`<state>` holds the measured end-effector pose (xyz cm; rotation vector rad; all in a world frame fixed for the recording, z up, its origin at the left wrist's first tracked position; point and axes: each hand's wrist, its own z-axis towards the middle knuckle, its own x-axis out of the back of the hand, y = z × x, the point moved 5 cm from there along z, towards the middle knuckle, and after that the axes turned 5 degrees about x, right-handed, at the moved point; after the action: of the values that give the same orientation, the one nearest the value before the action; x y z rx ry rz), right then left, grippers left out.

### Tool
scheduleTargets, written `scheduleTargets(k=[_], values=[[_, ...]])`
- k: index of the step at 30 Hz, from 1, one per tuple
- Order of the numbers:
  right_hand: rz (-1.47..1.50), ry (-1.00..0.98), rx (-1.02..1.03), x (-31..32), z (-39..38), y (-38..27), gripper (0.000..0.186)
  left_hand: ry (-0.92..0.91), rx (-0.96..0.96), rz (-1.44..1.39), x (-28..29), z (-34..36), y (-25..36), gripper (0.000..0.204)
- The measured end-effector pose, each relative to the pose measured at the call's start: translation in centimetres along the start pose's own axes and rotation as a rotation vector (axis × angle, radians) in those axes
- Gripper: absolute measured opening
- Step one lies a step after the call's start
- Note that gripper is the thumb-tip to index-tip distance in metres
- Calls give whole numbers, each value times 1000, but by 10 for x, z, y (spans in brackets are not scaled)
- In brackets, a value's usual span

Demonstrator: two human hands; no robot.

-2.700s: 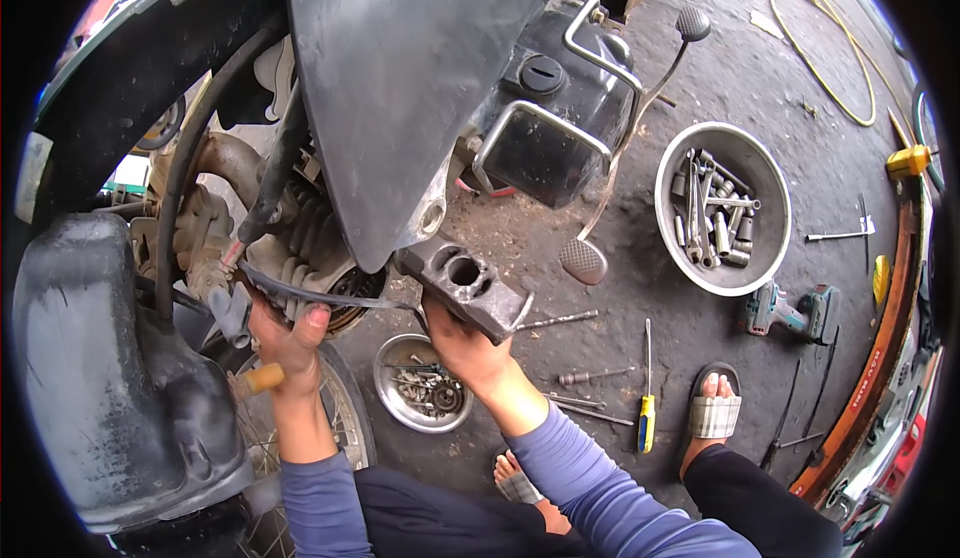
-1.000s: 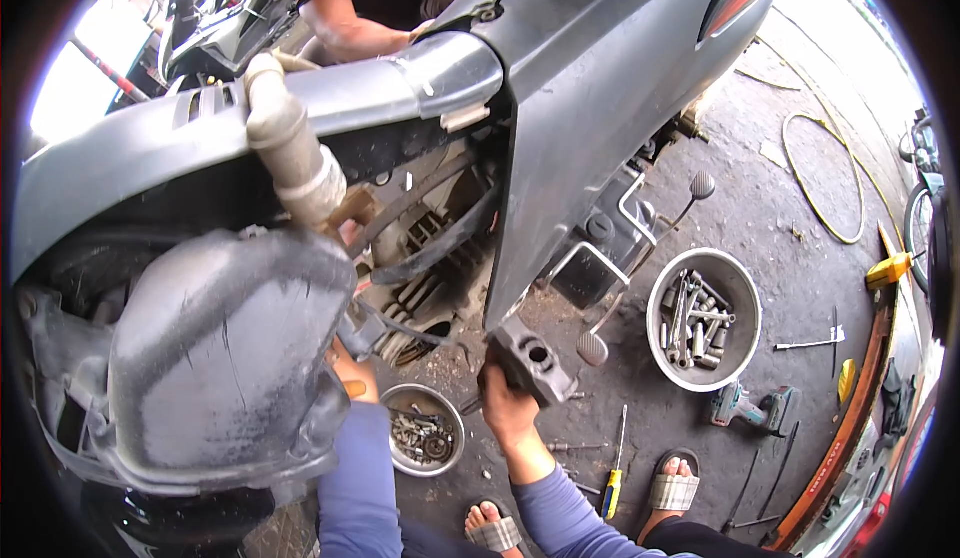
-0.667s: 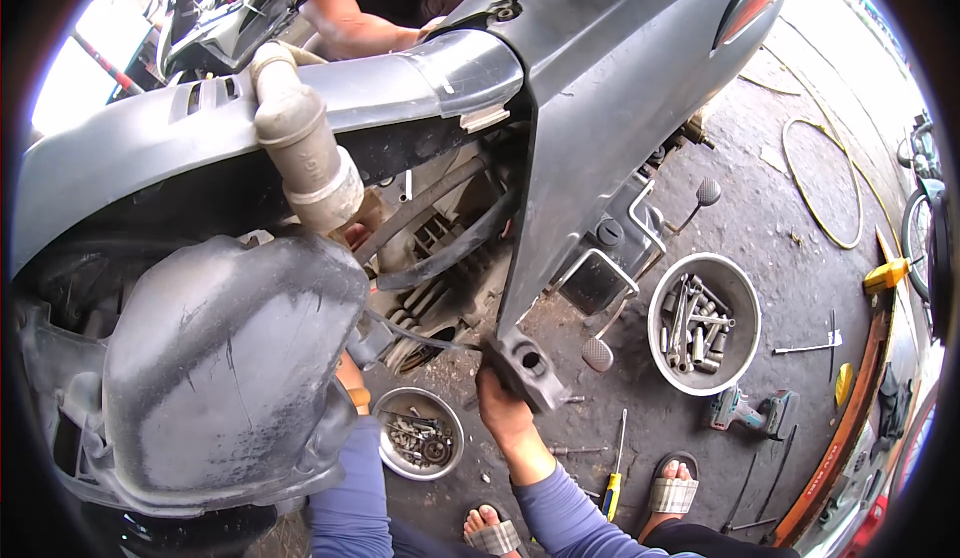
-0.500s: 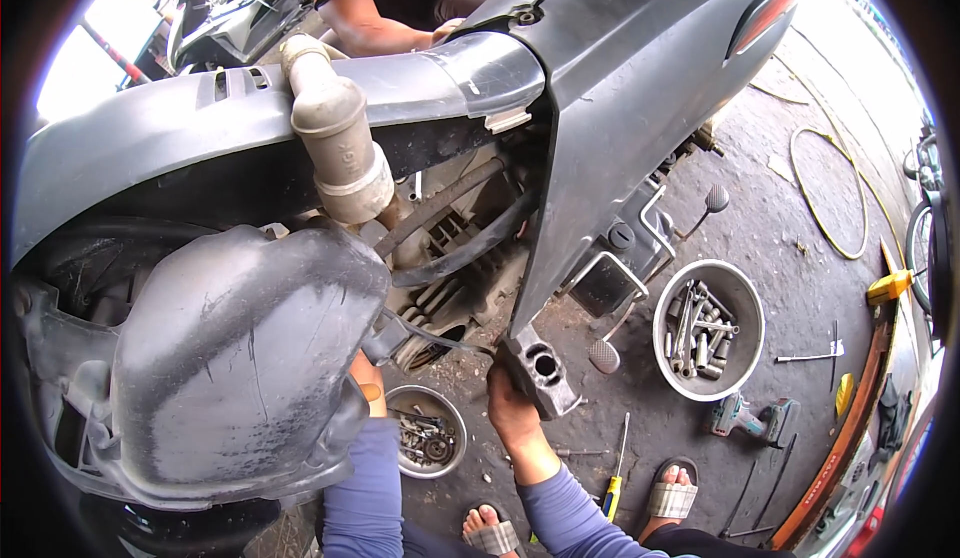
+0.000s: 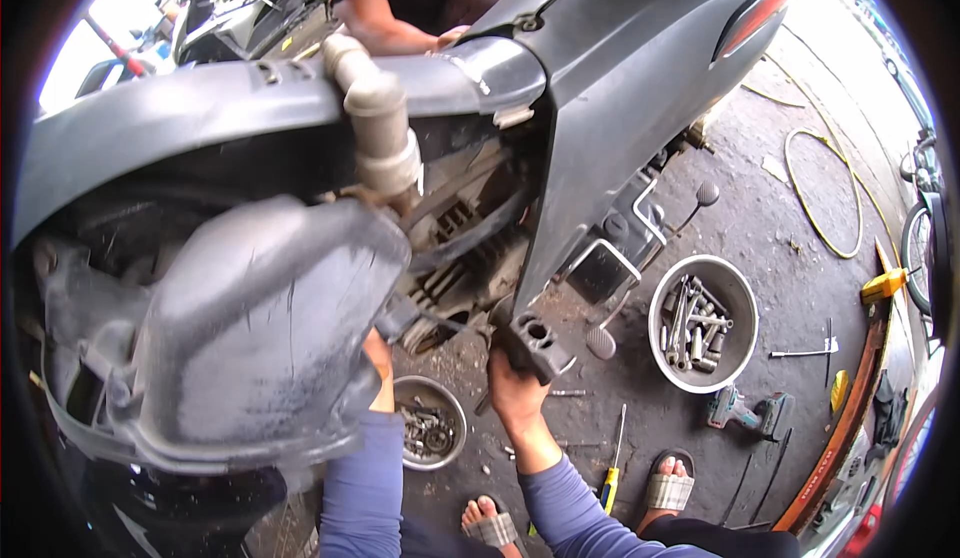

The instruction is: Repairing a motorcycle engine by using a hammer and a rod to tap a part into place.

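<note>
Viewpoint: it has swung since the earliest frame, so the dark plastic housing [image 5: 270,338] now covers most of the left hand [image 5: 376,351], and a co-worker's forearm [image 5: 380,24] shows beyond the motorcycle's body panel [image 5: 600,138].
Right hand [image 5: 514,390]: raised over the floor with its fingers closed around the lower left side of a dark metal block [image 5: 545,351]; the far fingertips are hidden by the block.
Metal block: off the floor, tilted, its round holes turned up to view, right by the lower tip of the body panel; whether the two touch I cannot tell.
Left hand: reaches up behind the housing; its fingers are out of sight, so how far they are open, or what they have hold of, I cannot tell.
Finned engine [image 5: 440,280]: uncovered between housing and panel, with a thin black lead [image 5: 440,320] running from beside the housing toward the block.
Step in hand: it looks like carrying and steadying the block beside the engine, with the other hand at work behind the housing.
Next move: it calls for a firm right grip, an angle that clears panel tip and lead, and a better sight of the left fingers.
Floor nearby: a small bowl [image 5: 459,420] of parts lies between the forearms; a larger bowl [image 5: 745,308] of tools stands well to the right.
</note>
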<state>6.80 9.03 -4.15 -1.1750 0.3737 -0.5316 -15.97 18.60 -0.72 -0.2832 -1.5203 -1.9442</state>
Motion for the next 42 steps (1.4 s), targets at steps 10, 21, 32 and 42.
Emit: scheduleTargets(k=[10, 21, 32, 42], values=[[278, -318, -405, -6, -66, -13, 17, 121, 560, -989, -24, -9, -31, 51], [556, -730, -610, -18, -16, -28, 25, -35, 272, -489, -4, -3, -54, 63], [607, -555, -542, -31, -17, -14, 14, -50, 340, -832, -23, -6, -10, 62], [358, -488, -603, -27, -23, -8, 26, 111, 433, -511, -12, -12, -87, 63]])
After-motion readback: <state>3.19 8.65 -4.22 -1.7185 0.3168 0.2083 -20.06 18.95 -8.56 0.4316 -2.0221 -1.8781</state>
